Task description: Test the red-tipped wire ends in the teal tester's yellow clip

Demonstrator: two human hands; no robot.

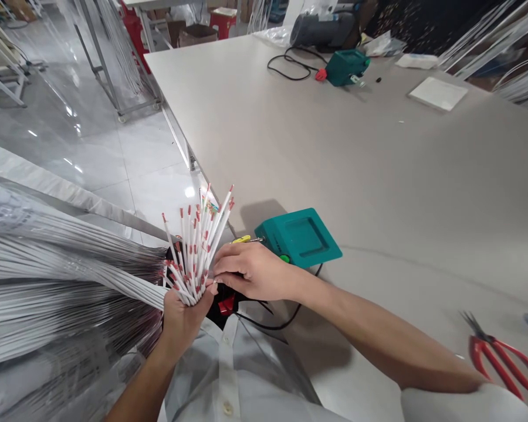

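My left hand [182, 316] is closed around a fanned bundle of thin white cables with red tips [198, 246], held upright at the table's near-left corner. My right hand [250, 271] reaches across to the bundle, its fingers pinched on the cables just above the left hand. The rest of the white cables [61, 275] trails off to the left in a thick sheaf. A small teal box with a green button [299, 237] sits on the table right behind my right hand, a yellow-handled tool [242, 239] at its left side.
The grey table [378, 164] stretches away to the right. Red-handled scissors [504, 357] lie at the near right. A second teal device [345, 66] with a black cord, a white pad [437, 94] and a black roll [323, 29] sit at the far end. Shiny floor lies to the left.
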